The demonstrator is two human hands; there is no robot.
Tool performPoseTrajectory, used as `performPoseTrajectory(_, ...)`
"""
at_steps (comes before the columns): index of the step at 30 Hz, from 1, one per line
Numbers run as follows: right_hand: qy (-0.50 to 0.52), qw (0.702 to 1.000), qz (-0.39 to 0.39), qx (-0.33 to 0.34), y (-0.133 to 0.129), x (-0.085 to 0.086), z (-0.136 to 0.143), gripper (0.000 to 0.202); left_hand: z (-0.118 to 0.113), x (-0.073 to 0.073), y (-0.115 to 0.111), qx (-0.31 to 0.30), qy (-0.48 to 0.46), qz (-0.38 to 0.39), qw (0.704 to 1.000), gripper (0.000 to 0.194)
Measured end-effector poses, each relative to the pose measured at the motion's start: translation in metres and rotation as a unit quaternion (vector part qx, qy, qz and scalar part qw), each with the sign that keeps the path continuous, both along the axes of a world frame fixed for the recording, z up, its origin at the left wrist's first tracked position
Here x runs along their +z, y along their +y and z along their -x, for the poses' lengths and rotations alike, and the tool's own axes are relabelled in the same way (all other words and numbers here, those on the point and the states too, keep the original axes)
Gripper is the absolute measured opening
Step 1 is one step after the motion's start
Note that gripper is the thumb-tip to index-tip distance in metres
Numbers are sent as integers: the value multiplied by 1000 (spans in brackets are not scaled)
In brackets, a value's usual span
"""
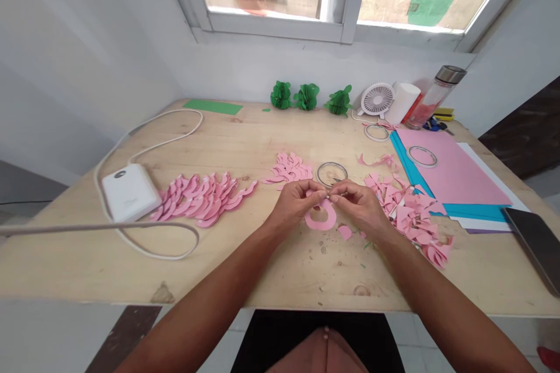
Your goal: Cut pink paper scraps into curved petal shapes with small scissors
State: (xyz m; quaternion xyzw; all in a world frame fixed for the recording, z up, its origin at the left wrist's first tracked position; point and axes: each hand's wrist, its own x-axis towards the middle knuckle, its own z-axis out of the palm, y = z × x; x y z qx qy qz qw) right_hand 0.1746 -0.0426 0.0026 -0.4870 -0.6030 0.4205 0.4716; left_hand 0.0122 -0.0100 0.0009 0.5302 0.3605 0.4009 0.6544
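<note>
Near the middle of the table, my left hand (294, 204) pinches a curved pink paper piece (321, 221), which hangs below the fingertips as a ring-like shape. My right hand (359, 204) meets it from the other side, its fingers pinched at the top of the same piece; what small thing lies between those fingertips is too small to tell. Just beyond the hands lies a tape roll (331, 173), with a dark pointed tip beside its inner edge. A small pink scrap (345, 232) rests on the wood below the right hand.
Wavy pink strips (203, 198) lie left beside a white power bank (131, 192) with its cable. Pink scraps (415, 215) heap on the right, near coloured sheets (459, 169) and a phone (534, 245). Green paper shapes (306, 97), a fan (377, 99) and a bottle (437, 96) stand behind.
</note>
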Motion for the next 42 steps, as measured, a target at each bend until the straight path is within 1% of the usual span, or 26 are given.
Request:
performPoseTrajectory(14,-11,1000,3,-5,0,0,0,11,0,-3,1,-12,0,-8,1000,21)
performPoseTrajectory(21,-21,1000,6,-9,-1,2,1,14,0,-1,1,-9,5,-2,1000,24)
performPoseTrajectory(32,-19,1000,15,-15,-1,1,1,11,0,0,0,-3,17,-8,1000,24)
performPoseTrajectory(42,-54,998,1,-29,-1,-2,1,12,-1,-2,1,-9,19,-7,1000,25)
